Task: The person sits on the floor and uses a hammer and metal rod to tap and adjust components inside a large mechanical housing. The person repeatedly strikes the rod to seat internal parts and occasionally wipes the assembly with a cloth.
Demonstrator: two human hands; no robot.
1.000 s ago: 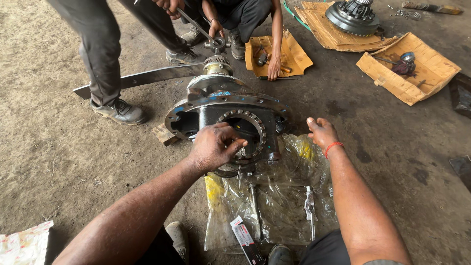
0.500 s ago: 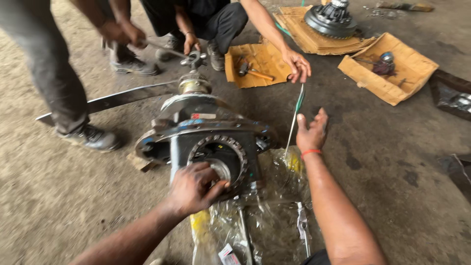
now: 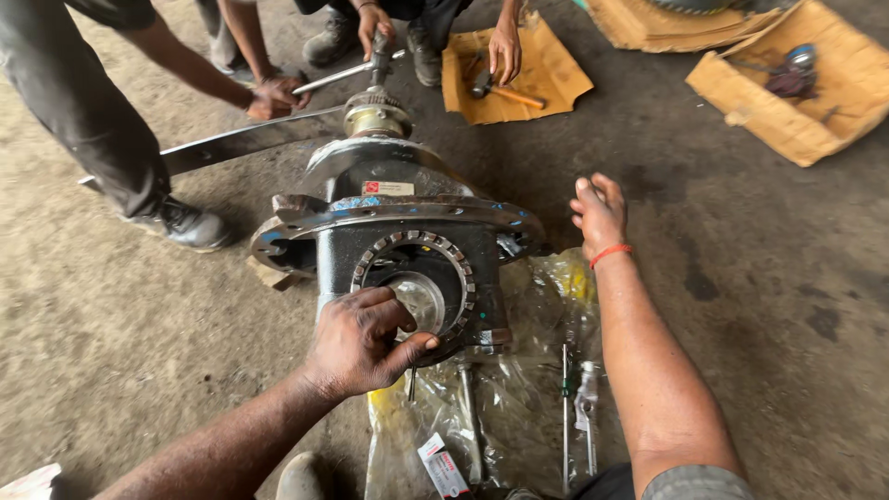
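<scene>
A heavy black differential housing (image 3: 398, 218) lies on the concrete floor in front of me, its toothed bearing ring (image 3: 414, 268) facing me. My left hand (image 3: 363, 341) curls over the lower left of that ring, fingers and thumb pressed on its rim. My right hand (image 3: 600, 215), with an orange band at the wrist, rests palm down on the floor just right of the housing flange, holding nothing.
Two other people work at the far end: one hand (image 3: 273, 96) on a long flat steel bar (image 3: 245, 141), another hand (image 3: 373, 17) on a wrench at the pinion nut (image 3: 375, 111). Cardboard sheets (image 3: 546, 69) hold tools. A plastic sheet (image 3: 519, 398) with rods lies near me.
The view has shifted closer to the housing. My left hand has slid down the ring's lower left edge. My right hand stays flat on the floor. The others have moved their hands onto bar and wrench.
</scene>
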